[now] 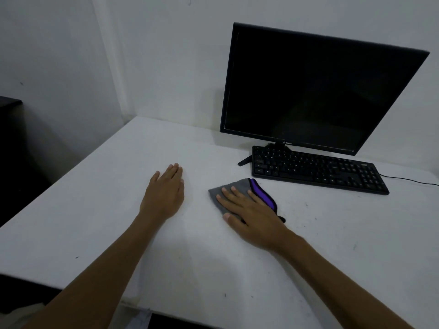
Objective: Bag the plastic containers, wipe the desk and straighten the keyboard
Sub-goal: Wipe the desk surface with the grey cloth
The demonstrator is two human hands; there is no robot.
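The right hand (251, 213) lies flat and palm down on a grey cloth (234, 189), fingers spread and stretched out, pressing it against the white desk (95, 222); nothing is gripped, the fingers are not curled round the fabric; the cloth shows past the fingertips and to the hand's outer side, where a purple band with a dark edge runs along its border; a dark corner of it pokes out beside the wrist. The left hand (165, 191) rests open and flat on the bare desk, palm down, fingers together and pointing away from the person; it holds nothing; it lies near the right hand, with a strip of desk between the two, and does not touch the cloth.

Beyond the right hand's fingertips and off to its outer side sits the black keyboard (318, 170); it lies at a slant to the desk's edge, its near corner close to the cloth but apart from it; a thin cable runs from its far end off the right side of the view. Just behind the keyboard stands a black monitor (316, 89), screen dark, against the white wall; one foot of its stand shows beside the keyboard. Small dark specks dot the desk on the outer side of the right hand.
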